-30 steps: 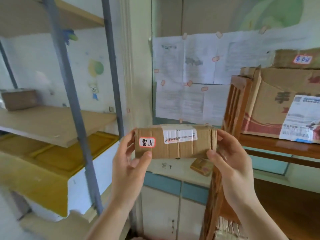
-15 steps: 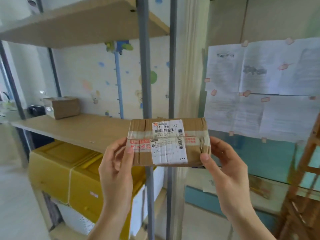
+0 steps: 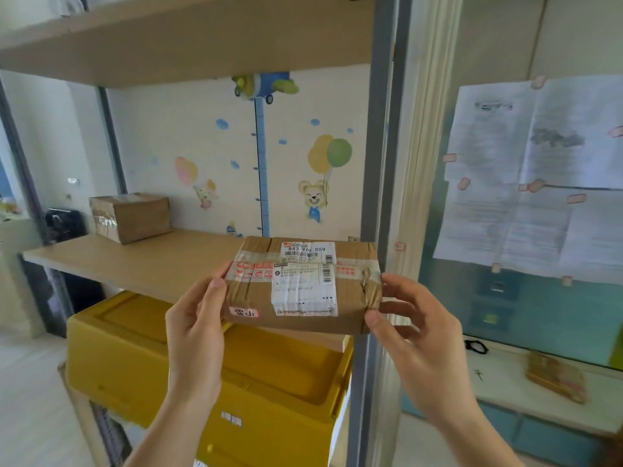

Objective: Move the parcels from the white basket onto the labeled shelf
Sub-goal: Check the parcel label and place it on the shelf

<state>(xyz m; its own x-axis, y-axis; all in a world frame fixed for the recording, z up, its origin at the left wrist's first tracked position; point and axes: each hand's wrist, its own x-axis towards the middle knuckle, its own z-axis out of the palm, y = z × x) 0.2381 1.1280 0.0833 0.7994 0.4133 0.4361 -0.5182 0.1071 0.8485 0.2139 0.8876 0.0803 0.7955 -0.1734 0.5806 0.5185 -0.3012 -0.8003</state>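
A small taped cardboard parcel [image 3: 301,284] with white shipping labels and a small red-edged tag is held up in front of me. My left hand [image 3: 197,326] grips its left end, thumb on top. My right hand [image 3: 416,326] holds its right end with thumb and fingertips. The parcel hovers over the front right part of a wooden shelf board [image 3: 135,261] in a grey metal rack. Another brown parcel [image 3: 131,215] sits at the back left of that board. The white basket is out of sight.
A grey rack post [image 3: 376,163] stands just behind the parcel's right end. Yellow bins [image 3: 279,382] fill the level below. Another board [image 3: 185,38] runs overhead. Papers [image 3: 539,180] are taped to a glass panel at right, above a low counter [image 3: 505,382].
The view has swung left from the wooden shelf with large boxes to the metal rack. The parcel was tilted from its tagged side to its shipping-label face and now sits closer to the shelf board.
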